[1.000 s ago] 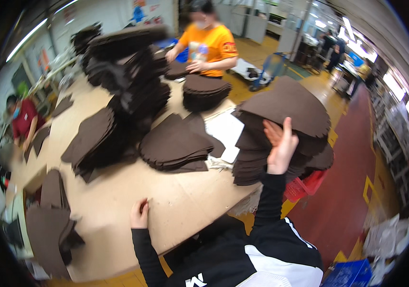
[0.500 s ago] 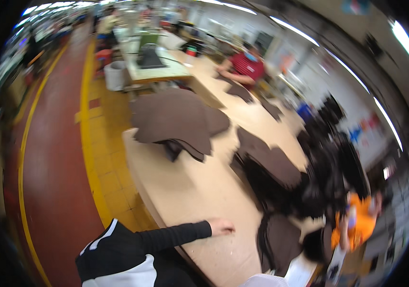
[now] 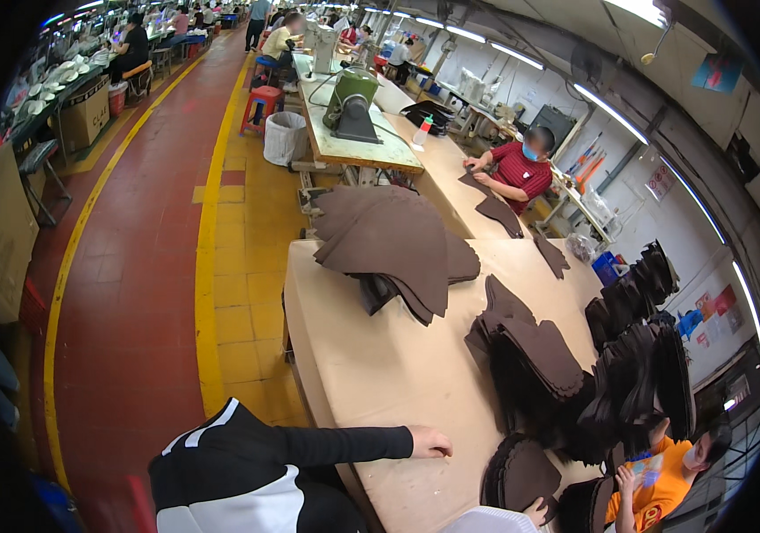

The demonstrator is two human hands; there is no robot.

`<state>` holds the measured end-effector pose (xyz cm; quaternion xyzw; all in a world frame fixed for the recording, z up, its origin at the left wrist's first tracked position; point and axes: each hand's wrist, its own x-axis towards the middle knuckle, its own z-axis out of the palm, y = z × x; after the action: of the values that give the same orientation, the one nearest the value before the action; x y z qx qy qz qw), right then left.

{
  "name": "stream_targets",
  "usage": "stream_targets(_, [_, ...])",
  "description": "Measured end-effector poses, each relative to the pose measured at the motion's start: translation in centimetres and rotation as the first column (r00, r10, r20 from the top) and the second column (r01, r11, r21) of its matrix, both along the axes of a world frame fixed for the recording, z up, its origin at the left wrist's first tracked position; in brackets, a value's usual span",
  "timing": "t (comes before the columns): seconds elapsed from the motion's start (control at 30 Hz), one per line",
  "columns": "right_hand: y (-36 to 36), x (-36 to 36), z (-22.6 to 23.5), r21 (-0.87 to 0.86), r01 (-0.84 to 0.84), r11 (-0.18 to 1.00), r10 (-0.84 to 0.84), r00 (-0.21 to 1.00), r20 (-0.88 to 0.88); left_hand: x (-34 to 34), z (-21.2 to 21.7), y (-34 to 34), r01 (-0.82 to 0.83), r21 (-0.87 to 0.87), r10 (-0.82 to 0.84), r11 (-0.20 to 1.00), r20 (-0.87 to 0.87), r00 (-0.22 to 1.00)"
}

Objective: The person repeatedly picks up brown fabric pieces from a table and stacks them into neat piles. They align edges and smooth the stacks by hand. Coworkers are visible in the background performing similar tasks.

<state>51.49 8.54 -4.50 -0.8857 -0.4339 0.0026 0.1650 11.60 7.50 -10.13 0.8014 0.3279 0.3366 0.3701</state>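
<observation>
Newly visible right grip [image 3: 537, 511] at brown stack [image 3: 526, 473], state unclear; left grip [image 3: 431, 442] half-open, empty, on table [image 3: 407, 373]

a tan table [image 3: 367, 373] carries a fanned stack [image 3: 393, 240] by its far left corner, a loose piece [image 3: 551, 258], and rightward a pile [image 3: 535, 351], dark heap [image 3: 633, 382] and scalloped stack [image 3: 522, 475].
</observation>
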Motion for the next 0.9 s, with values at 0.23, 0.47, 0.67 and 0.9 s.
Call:
stream_targets(0.23, [-2.1, 6.7, -4.0, 0.197, 0.138, 0.971, -0.153, 0.986, 0.068, 0.0, 0.1, -0.2, -0.01, -0.018, 0.011, 1.0, 0.036, 0.999])
stream_targets(0.47, [-3.0, 9.3, -2.8, 0.153, 0.127, 0.98, -0.1, 0.979, -0.176, -0.1, 0.0, -0.3, -0.027, -0.025, 0.026, 0.999, -0.008, 1.0])
stream_targets(0.67, [-4.5, 4.7, -0.5, 0.358, -0.072, 0.931, 0.312, 0.668, -0.676, -0.2, 0.4, -0.4, -0.035, 0.032, 0.034, 0.999, 0.013, 0.999])
stream_targets(0.9, [-13.4, -7.3, 1.8, 0.202, 0.304, 0.931, 0.135, 0.229, -0.964, -0.7, 0.9, 0.2, -0.026, -0.446, 0.172, 0.895, 0.29, 0.941])
